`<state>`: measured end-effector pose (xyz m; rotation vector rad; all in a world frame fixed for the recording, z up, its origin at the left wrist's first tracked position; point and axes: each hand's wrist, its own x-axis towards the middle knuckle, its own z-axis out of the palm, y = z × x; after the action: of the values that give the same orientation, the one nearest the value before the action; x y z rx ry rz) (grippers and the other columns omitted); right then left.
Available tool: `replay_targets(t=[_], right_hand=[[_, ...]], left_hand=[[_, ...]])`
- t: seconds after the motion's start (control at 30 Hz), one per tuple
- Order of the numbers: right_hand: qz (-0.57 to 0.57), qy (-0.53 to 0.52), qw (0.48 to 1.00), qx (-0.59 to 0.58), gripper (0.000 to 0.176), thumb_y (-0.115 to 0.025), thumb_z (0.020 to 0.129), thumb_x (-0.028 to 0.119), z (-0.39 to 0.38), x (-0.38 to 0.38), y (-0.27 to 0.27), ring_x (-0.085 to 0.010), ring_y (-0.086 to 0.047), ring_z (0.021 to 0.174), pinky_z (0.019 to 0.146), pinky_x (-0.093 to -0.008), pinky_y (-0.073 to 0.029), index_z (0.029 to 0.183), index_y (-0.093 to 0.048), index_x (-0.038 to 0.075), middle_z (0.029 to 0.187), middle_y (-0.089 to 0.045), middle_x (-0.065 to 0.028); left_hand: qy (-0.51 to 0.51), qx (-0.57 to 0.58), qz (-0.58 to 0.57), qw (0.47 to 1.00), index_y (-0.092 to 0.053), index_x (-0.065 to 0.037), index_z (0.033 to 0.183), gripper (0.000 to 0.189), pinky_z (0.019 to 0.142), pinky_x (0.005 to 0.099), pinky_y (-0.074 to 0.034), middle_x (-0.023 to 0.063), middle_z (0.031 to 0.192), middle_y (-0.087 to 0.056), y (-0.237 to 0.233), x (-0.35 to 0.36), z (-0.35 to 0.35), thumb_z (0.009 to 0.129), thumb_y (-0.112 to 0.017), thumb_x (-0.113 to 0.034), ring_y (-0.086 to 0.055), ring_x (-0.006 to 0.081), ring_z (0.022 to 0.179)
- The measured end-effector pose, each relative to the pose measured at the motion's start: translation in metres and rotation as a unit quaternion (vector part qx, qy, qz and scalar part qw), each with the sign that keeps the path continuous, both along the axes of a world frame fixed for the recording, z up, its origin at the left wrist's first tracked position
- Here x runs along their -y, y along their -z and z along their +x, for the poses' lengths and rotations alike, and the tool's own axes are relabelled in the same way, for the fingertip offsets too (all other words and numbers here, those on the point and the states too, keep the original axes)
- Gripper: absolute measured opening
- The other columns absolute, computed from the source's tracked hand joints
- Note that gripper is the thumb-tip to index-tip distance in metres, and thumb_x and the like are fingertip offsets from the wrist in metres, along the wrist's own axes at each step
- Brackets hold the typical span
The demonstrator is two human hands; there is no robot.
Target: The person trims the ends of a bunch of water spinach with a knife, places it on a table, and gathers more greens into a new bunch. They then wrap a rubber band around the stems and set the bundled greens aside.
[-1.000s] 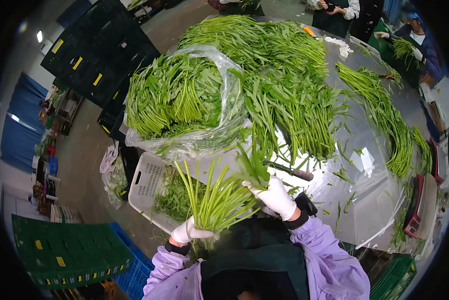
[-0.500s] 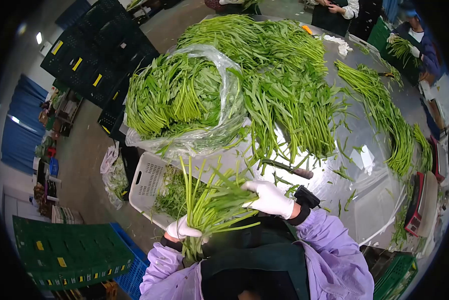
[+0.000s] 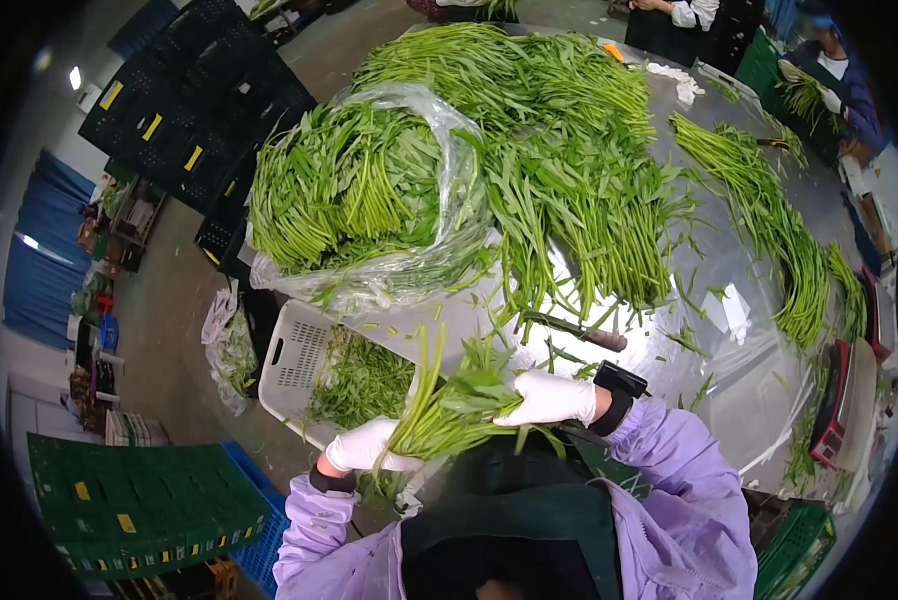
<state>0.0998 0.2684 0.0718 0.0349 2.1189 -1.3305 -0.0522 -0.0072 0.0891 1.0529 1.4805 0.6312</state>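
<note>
A loose bunch of water spinach (image 3: 461,402) spans the space in front of my apron. My left hand (image 3: 371,446), in a white glove, is wrapped round the stems at its lower left. My right hand (image 3: 549,399), gloved too, grips the leafy right side with fingers closed. Below my left hand, some leaves hang down. Just beyond lies a white plastic basket (image 3: 294,352) holding loose green trimmings (image 3: 364,378). A knife (image 3: 577,331) with a brown handle rests on the metal table (image 3: 659,375), past my right hand.
A clear plastic bag (image 3: 447,262) full of greens stands at the table's left. Large heaps of water spinach (image 3: 589,200) cover its middle, and another row (image 3: 769,240) lies right. Red-edged scales (image 3: 831,405) sit at the right edge. Green crates (image 3: 139,500) stand lower left. Co-workers stand across the table.
Both hands have shifted slightly right, with the bunch turned and gathered tighter between them. More trimmings show in the basket, and small cut pieces appear near its upper edge.
</note>
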Motion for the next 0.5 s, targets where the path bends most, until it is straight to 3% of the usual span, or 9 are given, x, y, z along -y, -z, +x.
replay_targets(t=[0.03, 0.13, 0.17, 0.23, 0.33, 0.37, 0.4, 0.47, 0.5], right_hand=[[-0.071, 0.036, 0.991, -0.106, 0.043, -0.062, 0.085, 0.041, 0.007, 0.004, 0.028, -0.0202, -0.062, 0.079, 0.075, -0.0315, -0.047, 0.097, -0.066, 0.000, 0.084, -0.068, -0.0105], [-0.083, 0.040, 0.996, -0.017, 0.039, -0.063, 0.085, 0.035, 0.007, -0.001, 0.002, -0.0177, -0.062, 0.081, 0.076, -0.0308, -0.048, 0.103, -0.064, 0.000, 0.089, -0.068, -0.0100], [-0.085, 0.041, 0.995, -0.017, 0.039, -0.063, 0.085, 0.035, 0.010, 0.000, 0.018, -0.0177, -0.062, 0.081, 0.076, -0.0308, -0.048, 0.103, -0.064, 0.000, 0.089, -0.068, -0.0100], [-0.396, 0.173, 0.901, 0.029, 0.040, -0.066, 0.084, 0.030, 0.016, 0.001, 0.065, -0.0159, -0.062, 0.086, 0.081, -0.0284, -0.048, 0.112, -0.061, 0.002, 0.097, -0.068, -0.0095], [-0.294, 0.114, 0.949, -0.031, 0.047, -0.068, 0.082, 0.025, 0.019, -0.002, 0.052, -0.0159, -0.061, 0.095, 0.088, -0.0264, -0.046, 0.118, -0.055, -0.005, 0.105, -0.066, -0.0115], [-0.227, 0.095, 0.968, -0.045, 0.051, -0.068, 0.081, 0.027, 0.021, -0.001, 0.051, -0.0217, -0.061, 0.101, 0.093, -0.0263, -0.044, 0.116, -0.055, -0.008, 0.108, -0.065, -0.0159], [-0.228, 0.096, 0.968, -0.045, 0.051, -0.068, 0.081, 0.027, 0.023, 0.002, 0.054, -0.0217, -0.061, 0.101, 0.093, -0.0263, -0.044, 0.116, -0.055, -0.008, 0.108, -0.065, -0.0159], [0.018, 0.065, 0.972, -0.226, 0.052, -0.069, 0.080, 0.029, 0.025, 0.010, 0.064, -0.0267, -0.062, 0.099, 0.089, -0.0292, -0.046, 0.117, -0.056, -0.006, 0.108, -0.064, -0.0190], [-0.082, 0.084, 0.974, -0.193, 0.053, -0.070, 0.078, 0.033, 0.021, 0.012, 0.068, -0.0310, -0.062, 0.095, 0.086, -0.0314, -0.047, 0.118, -0.058, 0.000, 0.106, -0.064, -0.0193]], left_hand=[[0.010, -0.020, 0.004, 1.000, -0.061, -0.001, 0.114, 0.040, 0.086, 0.0317, -0.047, 0.0122, 0.105, -0.066, -0.003, -0.002, 0.001, 0.079, -0.071, -0.016, -0.063, 0.0215, 0.094], [0.030, -0.048, 0.003, 0.998, -0.061, -0.003, 0.114, 0.038, 0.086, 0.0315, -0.047, 0.0128, 0.105, -0.066, -0.008, -0.007, 0.001, 0.080, -0.071, -0.017, -0.064, 0.0228, 0.095], [0.020, -0.057, 0.027, 0.998, -0.063, -0.002, 0.108, 0.035, 0.080, 0.0333, -0.048, 0.0131, 0.099, -0.067, -0.013, -0.010, 0.002, 0.079, -0.072, -0.019, -0.064, 0.0240, 0.088], [0.011, -0.065, 0.050, 0.997, -0.064, -0.001, 0.103, 0.033, 0.075, 0.0351, -0.048, 0.0134, 0.092, -0.067, -0.016, -0.013, 0.004, 0.078, -0.073, -0.020, -0.064, 0.0253, 0.082], [-0.010, -0.063, 0.060, 0.996, -0.065, 0.000, 0.100, 0.029, 0.075, 0.0335, -0.048, 0.0117, 0.090, -0.067, -0.013, -0.012, 0.004, 0.078, -0.072, -0.018, -0.064, 0.0233, 0.081], [-0.016, -0.015, 0.026, 0.999, -0.062, 0.000, 0.108, 0.035, 0.080, 0.0326, -0.048, 0.0118, 0.098, -0.067, -0.008, -0.010, 0.001, 0.078, -0.072, -0.017, -0.063, 0.0216, 0.087], [-0.020, 0.034, -0.008, 0.999, -0.059, 0.000, 0.115, 0.042, 0.085, 0.0317, -0.047, 0.0119, 0.107, -0.066, -0.004, -0.009, -0.001, 0.078, -0.072, -0.015, -0.063, 0.0200, 0.092], [-0.040, 0.020, 0.016, 0.999, -0.056, 0.002, 0.118, 0.044, 0.082, 0.0315, -0.048, 0.0108, 0.101, -0.066, 0.000, -0.009, 0.001, 0.078, -0.071, -0.010, -0.062, 0.0171, 0.086], [-0.078, 0.095, -0.008, 0.992, -0.054, 0.002, 0.119, 0.045, 0.079, 0.0306, -0.048, 0.0096, 0.097, -0.066, 0.001, -0.007, 0.001, 0.078, -0.070, -0.008, -0.061, 0.0161, 0.083]])
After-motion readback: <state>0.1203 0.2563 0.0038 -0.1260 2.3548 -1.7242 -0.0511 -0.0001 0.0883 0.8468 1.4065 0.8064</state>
